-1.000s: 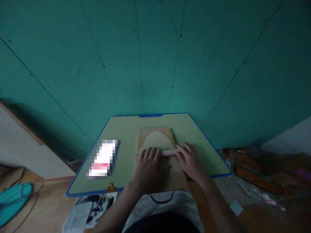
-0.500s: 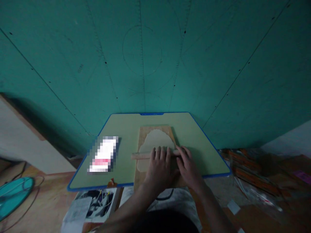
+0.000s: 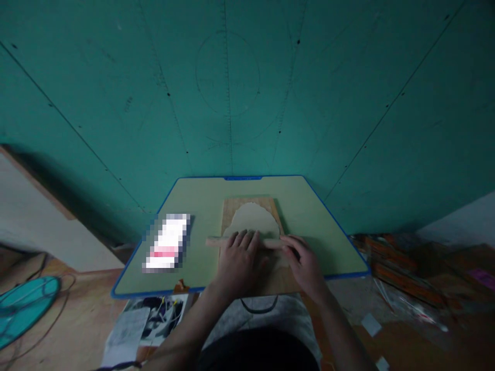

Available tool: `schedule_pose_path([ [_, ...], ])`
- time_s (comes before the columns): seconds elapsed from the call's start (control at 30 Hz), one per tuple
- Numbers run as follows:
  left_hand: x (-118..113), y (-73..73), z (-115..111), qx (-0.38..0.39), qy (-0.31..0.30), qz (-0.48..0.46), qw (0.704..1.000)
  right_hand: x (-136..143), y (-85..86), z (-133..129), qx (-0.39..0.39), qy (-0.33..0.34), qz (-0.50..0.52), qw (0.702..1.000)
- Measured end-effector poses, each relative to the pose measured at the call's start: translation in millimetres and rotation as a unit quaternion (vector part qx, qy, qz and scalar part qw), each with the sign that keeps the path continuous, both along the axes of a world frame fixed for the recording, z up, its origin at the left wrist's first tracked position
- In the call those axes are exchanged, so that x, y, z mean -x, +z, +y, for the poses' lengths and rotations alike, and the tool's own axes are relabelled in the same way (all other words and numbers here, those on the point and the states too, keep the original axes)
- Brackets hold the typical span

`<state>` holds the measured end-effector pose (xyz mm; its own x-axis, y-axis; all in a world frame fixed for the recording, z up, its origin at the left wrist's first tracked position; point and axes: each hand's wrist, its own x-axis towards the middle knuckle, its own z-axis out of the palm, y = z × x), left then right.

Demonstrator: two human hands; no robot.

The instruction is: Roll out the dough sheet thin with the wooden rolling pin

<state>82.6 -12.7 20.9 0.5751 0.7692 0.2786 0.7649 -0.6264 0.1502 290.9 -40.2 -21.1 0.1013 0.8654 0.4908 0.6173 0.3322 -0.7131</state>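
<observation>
A flat, pale sheet of dough (image 3: 253, 219) lies on a wooden board (image 3: 231, 206) on the light green table. Across the dough rests a wooden rolling pin (image 3: 213, 241), its left end sticking out past the board. My left hand (image 3: 240, 257) lies over the middle of the pin, fingers close together on top of it. At the pin's right end, my right hand (image 3: 303, 257) has its thumb and fingers around the wood. The part of the dough under my left hand is hidden.
A pixelated phone-like object (image 3: 168, 242) lies on the table's left side. The blue table rim (image 3: 344, 234) stands against a green wall. Below are a box of cables (image 3: 164, 314), a teal round object (image 3: 29, 309) and orange items (image 3: 402, 278).
My left hand has shifted left along the rolling pin. The pin sits slightly higher in view and a little further left. My right hand is closed more around its end.
</observation>
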Motion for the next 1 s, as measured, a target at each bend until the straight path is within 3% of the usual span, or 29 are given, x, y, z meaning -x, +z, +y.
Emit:
schedule_pose_path([
  [0.3,32.5,-9.7,-16.7,-0.073,0.003,-0.009,0.997,-0.6,2.7,-4.5,0.008,0.000,0.030,1.000],
  [0.5,18.3,1.5,-18.8,-0.033,0.012,-0.013,0.999,-1.3,8.3,-7.2,0.030,-0.055,0.030,0.998],
  [0.7,6.3,21.9,-5.4,0.045,-0.013,0.027,0.999,-8.6,19.2,-21.7,0.059,-0.017,0.015,0.998],
  [1.0,-0.9,29.9,8.7,0.050,-0.074,0.117,0.989,-14.9,20.5,-31.0,0.049,0.008,-0.040,0.998],
])
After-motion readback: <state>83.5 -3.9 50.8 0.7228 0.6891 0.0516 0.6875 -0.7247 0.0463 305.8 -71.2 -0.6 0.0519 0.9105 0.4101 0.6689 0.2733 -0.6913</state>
